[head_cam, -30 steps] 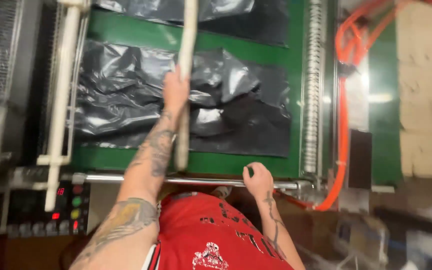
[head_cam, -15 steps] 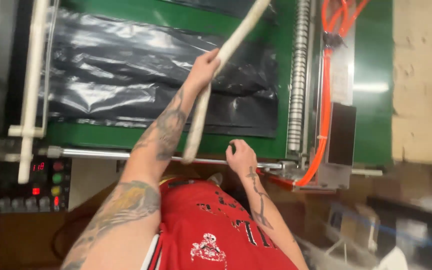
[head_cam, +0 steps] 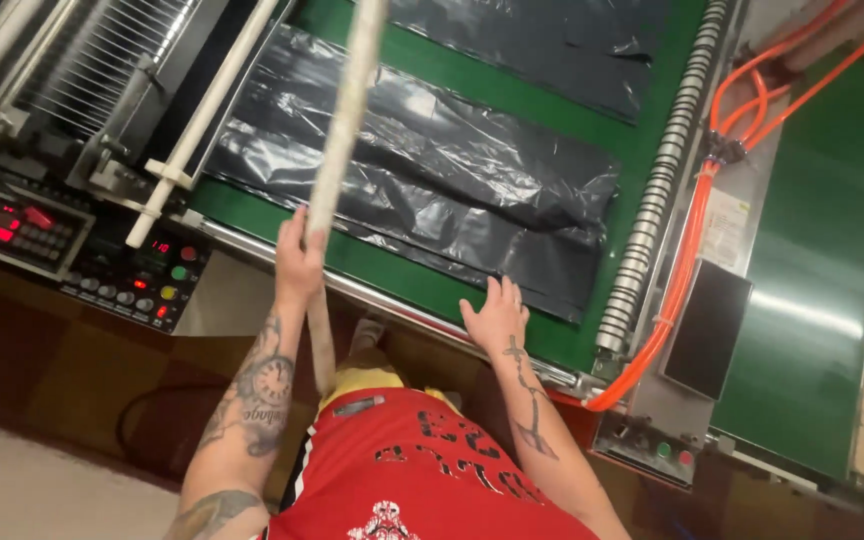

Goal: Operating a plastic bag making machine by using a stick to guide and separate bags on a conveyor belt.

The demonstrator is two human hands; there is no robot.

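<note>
My left hand is closed around a long pale stick that runs from below the hand up over the green machine bed. Under the stick lies a stack of flat black plastic bags on that bed. My right hand rests flat, fingers apart, on the metal front edge of the bed just below the bags' near edge. It holds nothing.
A control panel with red displays and coloured buttons sits at the left. A corrugated grey hose and orange tubes run along the right side. White rods stand at the upper left. More black bags lie farther back.
My left hand has drawn the stick back toward the bed's front edge, off the bags. My right hand stays on the front rail. The view has tilted.
</note>
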